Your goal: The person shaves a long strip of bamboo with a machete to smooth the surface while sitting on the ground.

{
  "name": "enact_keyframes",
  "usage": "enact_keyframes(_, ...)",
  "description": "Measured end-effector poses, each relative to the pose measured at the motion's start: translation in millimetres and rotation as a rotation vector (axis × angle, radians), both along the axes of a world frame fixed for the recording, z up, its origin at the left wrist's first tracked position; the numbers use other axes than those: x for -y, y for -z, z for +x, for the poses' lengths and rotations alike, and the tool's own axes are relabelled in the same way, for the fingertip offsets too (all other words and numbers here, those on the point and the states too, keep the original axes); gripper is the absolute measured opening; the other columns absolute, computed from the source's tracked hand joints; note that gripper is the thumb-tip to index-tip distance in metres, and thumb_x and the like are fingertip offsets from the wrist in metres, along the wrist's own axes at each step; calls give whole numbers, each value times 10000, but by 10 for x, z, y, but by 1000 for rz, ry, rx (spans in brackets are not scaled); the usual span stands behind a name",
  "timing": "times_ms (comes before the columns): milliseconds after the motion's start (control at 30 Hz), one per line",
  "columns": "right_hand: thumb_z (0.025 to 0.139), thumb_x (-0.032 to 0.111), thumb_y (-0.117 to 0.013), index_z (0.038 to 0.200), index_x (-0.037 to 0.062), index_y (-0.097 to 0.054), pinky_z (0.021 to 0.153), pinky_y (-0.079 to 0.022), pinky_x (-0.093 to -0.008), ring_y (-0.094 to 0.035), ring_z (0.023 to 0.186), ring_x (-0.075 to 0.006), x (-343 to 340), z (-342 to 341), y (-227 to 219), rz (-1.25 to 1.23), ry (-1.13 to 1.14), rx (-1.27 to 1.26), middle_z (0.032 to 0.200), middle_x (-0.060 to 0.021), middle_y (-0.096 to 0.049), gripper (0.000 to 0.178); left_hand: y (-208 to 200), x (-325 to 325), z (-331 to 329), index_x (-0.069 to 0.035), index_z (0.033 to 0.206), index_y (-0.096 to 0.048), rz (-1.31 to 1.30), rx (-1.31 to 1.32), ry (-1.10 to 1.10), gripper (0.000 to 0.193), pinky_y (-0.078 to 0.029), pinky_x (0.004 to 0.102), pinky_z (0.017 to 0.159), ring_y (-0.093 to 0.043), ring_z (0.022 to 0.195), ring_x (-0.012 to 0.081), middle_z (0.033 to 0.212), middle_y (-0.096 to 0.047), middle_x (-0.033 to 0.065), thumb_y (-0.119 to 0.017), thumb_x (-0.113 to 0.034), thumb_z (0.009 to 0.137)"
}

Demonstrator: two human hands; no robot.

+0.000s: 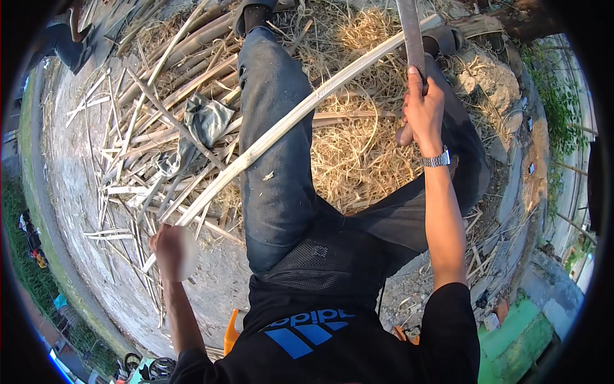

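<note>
My left hand (pixel 167 251) is closed around the near end of a long pale split-bamboo strip (pixel 281 131). From there the strip slants up to the right, across my left thigh, to beside my right foot. My right hand (pixel 425 110) grips the wooden handle of a machete (pixel 411 38), with the index finger stretched along its dull grey blade. The blade points away from me and crosses over the strip near its far end; I cannot tell whether they touch. A blurred patch covers part of my left hand.
Curly shavings (pixel 358 157) lie heaped between my spread legs. Several bamboo poles and strips (pixel 185 54) are piled at the left, with a greyish cloth (pixel 208 120) on them. A rock (pixel 489 93) stands right of my right foot. Another person's leg (pixel 61 45) shows at far left.
</note>
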State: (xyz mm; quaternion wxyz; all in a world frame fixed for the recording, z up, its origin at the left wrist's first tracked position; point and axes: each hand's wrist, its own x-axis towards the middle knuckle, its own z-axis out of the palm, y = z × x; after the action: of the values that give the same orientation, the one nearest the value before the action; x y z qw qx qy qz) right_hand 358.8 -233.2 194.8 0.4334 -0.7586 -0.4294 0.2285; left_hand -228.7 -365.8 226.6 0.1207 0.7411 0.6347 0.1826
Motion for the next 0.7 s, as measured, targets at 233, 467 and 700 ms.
enact_keyframes(233,1026,445,-618,888,30,-614,384,-323,-267,-449,438,-64,-8,459,-228,-143,5,-113,578,32,-505,437,-71,-177,-29,-42,680,-515,40,-33,52,376,-312,367,440,-389,405,255,506,-385,110,-588,-203,1012)
enact_keyframes(467,1034,457,-596,840,22,-610,419,-374,-316,-480,444,-105,162,-256,-152,-74,-111,-120,554,4,-504,477,44,-294,63,-40,687,-550,73,16,126,347,-304,363,435,-414,393,238,501,-412,104,-575,-180,1003)
enact_keyframes(700,1021,483,-607,874,20,-604,393,-364,-275,-462,442,-88,37,167,-234,-65,78,-175,584,22,-511,486,38,-278,-90,-36,672,-538,71,31,127,364,-280,343,429,-370,384,190,481,-383,69,-581,-184,1002)
